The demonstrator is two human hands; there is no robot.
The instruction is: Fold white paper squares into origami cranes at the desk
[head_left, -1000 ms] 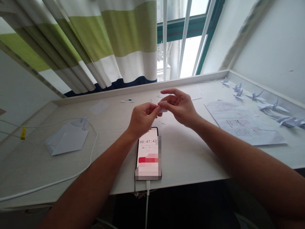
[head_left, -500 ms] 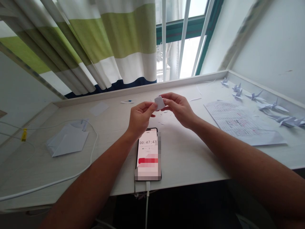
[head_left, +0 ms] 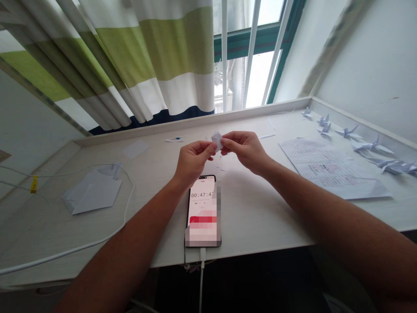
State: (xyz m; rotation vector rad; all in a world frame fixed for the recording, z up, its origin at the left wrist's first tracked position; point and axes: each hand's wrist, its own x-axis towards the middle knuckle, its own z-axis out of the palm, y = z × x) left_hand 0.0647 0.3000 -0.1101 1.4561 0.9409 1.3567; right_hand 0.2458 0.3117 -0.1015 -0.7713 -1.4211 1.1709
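A small folded piece of white paper (head_left: 216, 138) is held up over the desk between both hands. My left hand (head_left: 194, 158) pinches its lower left side between thumb and fingers. From the other side, my right hand (head_left: 245, 148) grips its right edge, thumb toward me and fingers curled behind. The fingertips hide part of the paper's edges. Tiny paper scraps (head_left: 223, 168) lie on the desk beneath the hands. Below them rests a phone (head_left: 202, 208) showing a running timer, plugged into a white cable.
Several folded paper cranes (head_left: 347, 131) line the right side of the desk (head_left: 260, 217). Beside them is a printed sheet (head_left: 325, 169). At left lie folded white papers (head_left: 97, 191), a flat paper piece (head_left: 136, 149) and a looping white cable (head_left: 130, 200). A curtain (head_left: 176, 52) hangs behind.
The paper has turned between my fingers, and its top now looks pointed rather than flat. My right hand has shifted slightly, its fingers curling lower behind the paper.
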